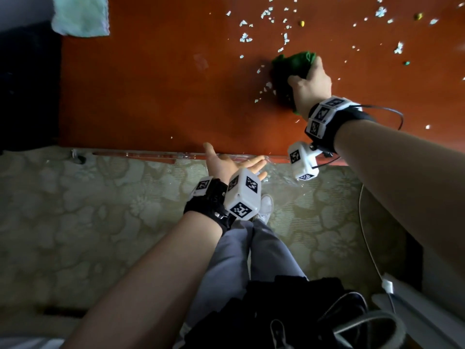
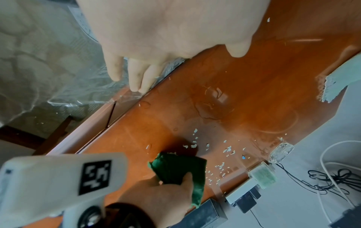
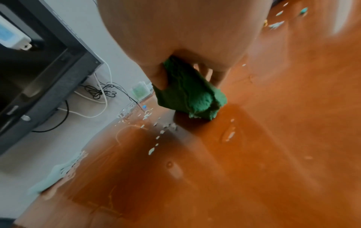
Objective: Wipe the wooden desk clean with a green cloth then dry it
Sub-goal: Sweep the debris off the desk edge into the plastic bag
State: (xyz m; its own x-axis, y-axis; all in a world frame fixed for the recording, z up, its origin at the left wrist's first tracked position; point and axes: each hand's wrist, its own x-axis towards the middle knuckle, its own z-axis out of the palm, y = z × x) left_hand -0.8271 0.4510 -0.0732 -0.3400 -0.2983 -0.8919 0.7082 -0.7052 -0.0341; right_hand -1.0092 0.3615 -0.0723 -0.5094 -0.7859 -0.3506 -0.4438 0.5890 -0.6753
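My right hand [image 1: 308, 83] grips a bunched dark green cloth [image 1: 292, 68] [image 2: 175, 168] [image 3: 193, 95] and holds it down on the reddish wooden desk [image 1: 151, 96] [image 3: 273, 138]. White paper scraps [image 1: 266, 13] and a few small coloured bits lie scattered around the cloth and across the desk's far right. My left hand [image 1: 229, 163] [image 2: 136, 74] stays palm up with straight fingers at the desk's near edge, holding nothing. A wet patch [image 2: 213, 108] shines on the wood.
A pale green towel [image 1: 80, 15] [image 2: 339, 81] lies at the desk's far left corner. Clear plastic film [image 2: 78, 92] hangs along the near edge. In the wrist views, cables [image 2: 332, 180], a power strip [image 2: 244, 189] and a dark unit [image 3: 39, 77] sit beyond the desk.
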